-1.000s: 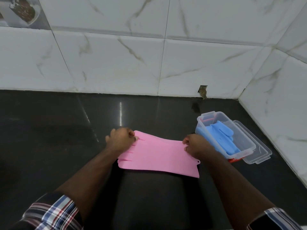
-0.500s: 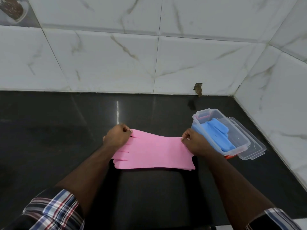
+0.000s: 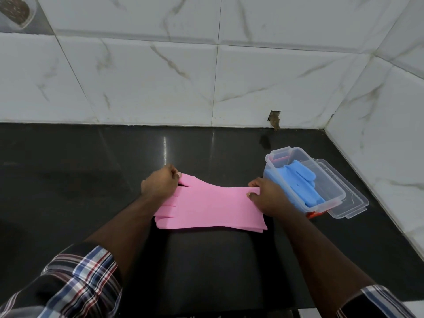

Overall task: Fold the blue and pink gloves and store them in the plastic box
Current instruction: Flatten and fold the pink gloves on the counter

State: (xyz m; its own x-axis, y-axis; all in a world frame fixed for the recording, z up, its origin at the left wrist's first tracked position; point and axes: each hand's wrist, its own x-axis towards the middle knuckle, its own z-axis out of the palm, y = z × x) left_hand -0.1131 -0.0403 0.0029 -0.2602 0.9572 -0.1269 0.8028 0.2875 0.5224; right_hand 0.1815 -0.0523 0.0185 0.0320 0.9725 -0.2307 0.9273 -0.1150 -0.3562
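Black counter [image 3: 80, 180] holds plastic box [image 3: 339, 193] beside right hand [image 3: 268, 198].

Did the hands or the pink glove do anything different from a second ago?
Hardly anything. The left hand still pinches the finger end of the pink glove and the right hand still pinches its cuff end, stretched flat on the counter. The blue glove stays in the plastic box.
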